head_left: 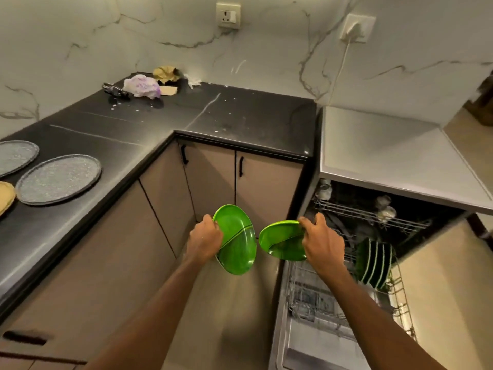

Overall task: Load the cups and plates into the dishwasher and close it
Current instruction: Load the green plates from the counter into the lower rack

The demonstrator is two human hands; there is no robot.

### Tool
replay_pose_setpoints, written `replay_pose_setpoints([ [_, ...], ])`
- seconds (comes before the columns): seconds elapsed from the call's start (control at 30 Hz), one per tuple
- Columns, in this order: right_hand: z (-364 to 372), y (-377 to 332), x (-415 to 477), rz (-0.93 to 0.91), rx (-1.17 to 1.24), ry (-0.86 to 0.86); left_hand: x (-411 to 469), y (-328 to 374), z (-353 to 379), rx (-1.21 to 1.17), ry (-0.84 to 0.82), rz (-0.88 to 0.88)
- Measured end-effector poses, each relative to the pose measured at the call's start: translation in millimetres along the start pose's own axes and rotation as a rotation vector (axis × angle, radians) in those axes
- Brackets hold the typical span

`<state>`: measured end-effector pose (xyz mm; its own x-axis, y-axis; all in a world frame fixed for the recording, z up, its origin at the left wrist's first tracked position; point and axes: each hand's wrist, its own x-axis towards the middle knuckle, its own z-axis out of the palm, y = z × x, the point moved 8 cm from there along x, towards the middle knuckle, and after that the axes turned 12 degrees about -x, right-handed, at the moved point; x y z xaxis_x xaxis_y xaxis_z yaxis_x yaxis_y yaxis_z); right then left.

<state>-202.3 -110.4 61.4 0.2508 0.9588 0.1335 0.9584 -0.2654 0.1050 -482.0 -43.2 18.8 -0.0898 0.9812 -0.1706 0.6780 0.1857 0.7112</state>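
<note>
My left hand (205, 237) grips the edge of a green plate (236, 240), held upright and tilted over the floor in front of the corner cabinets. My right hand (321, 240) grips the rim of a second green plate (282, 241), held nearly flat just left of the open dishwasher (346, 263). Several green plates (373, 263) stand on edge in the pulled-out lower rack (400, 289). Pale cups (385, 209) sit in the upper rack (360, 213).
The lowered dishwasher door (314, 340) lies under my right forearm. A black L-shaped counter (133, 124) carries two grey oval trays (57, 178), a tan item at the left edge, and crumpled bags (142, 85) in the corner. A white plug with cord (354, 30) hangs in the wall socket.
</note>
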Motion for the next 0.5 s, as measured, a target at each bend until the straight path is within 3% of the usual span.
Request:
replay_pose_setpoints([
  [0.3, 24.5, 98.7, -4.9, -0.066, 0.046, -0.064, -34.5, 68.3, 96.7, -0.025, -0.023, -0.041],
  [0.5, 41.0, 145.4, 0.9, -0.105, 0.566, 0.064, -57.3, 109.2, 137.5, -0.024, 0.003, -0.012],
])
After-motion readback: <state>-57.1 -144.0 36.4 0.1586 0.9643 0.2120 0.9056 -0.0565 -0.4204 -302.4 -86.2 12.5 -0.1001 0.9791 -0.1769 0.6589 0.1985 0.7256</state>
